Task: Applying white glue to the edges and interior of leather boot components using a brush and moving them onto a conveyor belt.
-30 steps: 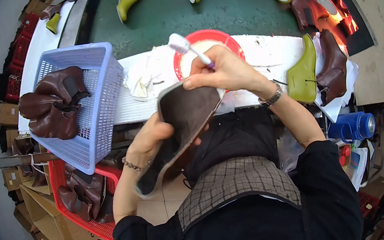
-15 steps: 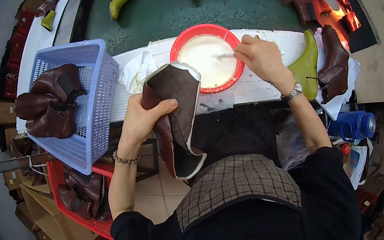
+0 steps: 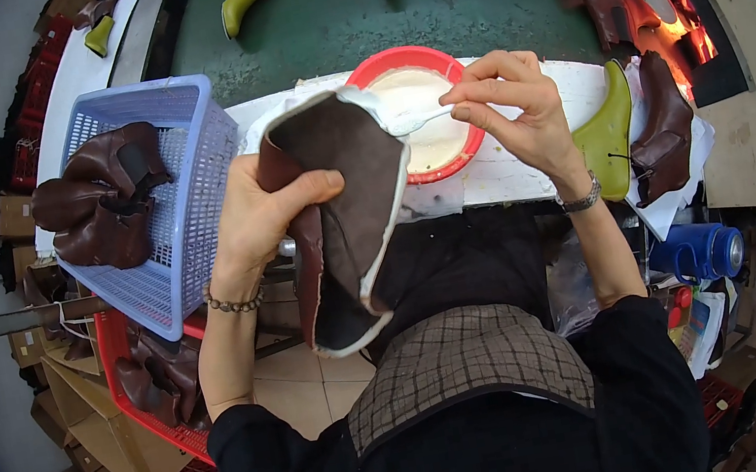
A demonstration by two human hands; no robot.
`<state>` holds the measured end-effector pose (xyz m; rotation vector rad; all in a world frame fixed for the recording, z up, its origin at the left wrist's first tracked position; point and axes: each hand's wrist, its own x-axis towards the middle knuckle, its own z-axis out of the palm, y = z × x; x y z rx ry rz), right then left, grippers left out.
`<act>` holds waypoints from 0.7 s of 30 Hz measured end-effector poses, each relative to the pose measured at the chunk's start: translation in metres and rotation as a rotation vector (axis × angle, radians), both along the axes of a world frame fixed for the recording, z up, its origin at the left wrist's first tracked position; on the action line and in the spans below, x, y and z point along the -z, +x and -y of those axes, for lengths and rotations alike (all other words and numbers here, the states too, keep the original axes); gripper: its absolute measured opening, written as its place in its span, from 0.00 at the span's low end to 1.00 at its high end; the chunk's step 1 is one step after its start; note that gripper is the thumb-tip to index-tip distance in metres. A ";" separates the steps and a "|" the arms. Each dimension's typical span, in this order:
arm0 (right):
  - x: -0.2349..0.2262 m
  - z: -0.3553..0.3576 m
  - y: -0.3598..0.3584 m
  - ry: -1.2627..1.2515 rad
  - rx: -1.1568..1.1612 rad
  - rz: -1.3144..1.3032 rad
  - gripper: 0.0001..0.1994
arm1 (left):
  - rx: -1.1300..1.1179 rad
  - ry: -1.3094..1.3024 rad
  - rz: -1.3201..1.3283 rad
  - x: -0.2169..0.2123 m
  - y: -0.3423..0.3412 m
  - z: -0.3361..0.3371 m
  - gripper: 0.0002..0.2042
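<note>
boot upper [image 3: 342,172] of dark brown leather, pale along its edge, is held upright before the person's body, its long axis running roughly away from them. the left hand [image 3: 268,204] grips its left side, thumb flat on the inner lining. the right hand [image 3: 521,107], to its right, pinches a slim white brush [image 3: 428,115] lying almost level, its head pointing left to the upper's top right edge; i cannot tell if they touch. behind the brush sits a round red plastic bowl [image 3: 458,163] of cream liquid [image 3: 429,152].
</note>
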<state>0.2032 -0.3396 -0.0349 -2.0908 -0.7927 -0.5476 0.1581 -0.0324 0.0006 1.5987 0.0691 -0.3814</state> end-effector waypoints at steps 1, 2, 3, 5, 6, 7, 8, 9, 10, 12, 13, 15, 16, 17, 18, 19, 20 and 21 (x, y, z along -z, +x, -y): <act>0.002 -0.002 -0.003 0.001 0.009 -0.003 0.08 | -0.061 0.026 0.048 -0.004 -0.001 0.000 0.06; 0.003 -0.005 -0.006 0.003 0.004 -0.003 0.08 | -0.122 0.052 0.097 -0.006 -0.001 -0.001 0.05; 0.005 -0.009 -0.008 0.024 -0.001 0.005 0.08 | -0.159 0.044 0.168 -0.005 -0.001 -0.001 0.06; 0.008 -0.014 -0.014 0.048 -0.022 -0.012 0.07 | -0.189 0.079 0.176 -0.007 0.001 -0.005 0.05; 0.010 -0.017 -0.014 0.047 -0.018 -0.014 0.07 | -0.214 0.113 0.185 -0.007 0.003 -0.006 0.05; 0.012 -0.019 -0.014 0.056 -0.028 -0.036 0.07 | -0.251 0.115 0.251 -0.005 0.006 -0.003 0.06; 0.012 -0.020 -0.016 0.065 -0.040 -0.055 0.07 | -0.249 0.113 0.251 -0.004 0.008 -0.004 0.06; 0.016 -0.020 -0.011 0.159 -0.014 -0.123 0.07 | -0.274 0.190 0.304 -0.002 0.013 -0.008 0.08; 0.019 -0.014 -0.008 0.156 -0.011 -0.124 0.07 | -0.297 0.266 0.358 0.000 0.020 -0.013 0.09; 0.025 0.004 0.002 -0.036 0.277 -0.352 0.07 | -0.295 0.344 0.363 0.009 0.036 -0.026 0.11; 0.035 0.009 0.008 -0.167 0.320 -0.342 0.06 | -0.320 0.418 0.391 0.020 0.045 -0.032 0.11; 0.055 0.009 0.012 -0.326 0.343 -0.239 0.05 | -0.286 0.555 0.353 0.037 0.060 -0.045 0.22; 0.060 0.009 0.013 -0.480 0.350 -0.131 0.04 | -0.289 0.559 0.355 0.055 0.062 -0.053 0.22; 0.063 0.004 0.013 -0.521 0.353 -0.122 0.04 | -0.323 0.441 0.441 0.084 0.062 -0.063 0.32; 0.062 0.002 0.012 -0.516 0.343 -0.120 0.04 | -0.356 0.324 0.526 0.107 0.059 -0.075 0.42; 0.061 0.005 0.010 -0.477 0.379 -0.097 0.05 | -0.219 0.433 0.464 0.123 0.053 -0.085 0.57; 0.060 0.010 0.007 -0.437 0.417 -0.077 0.06 | -0.137 0.561 0.488 0.122 0.041 -0.079 0.62; 0.058 0.013 0.004 -0.434 0.411 -0.078 0.06 | -0.051 0.753 0.528 0.119 0.029 -0.077 0.65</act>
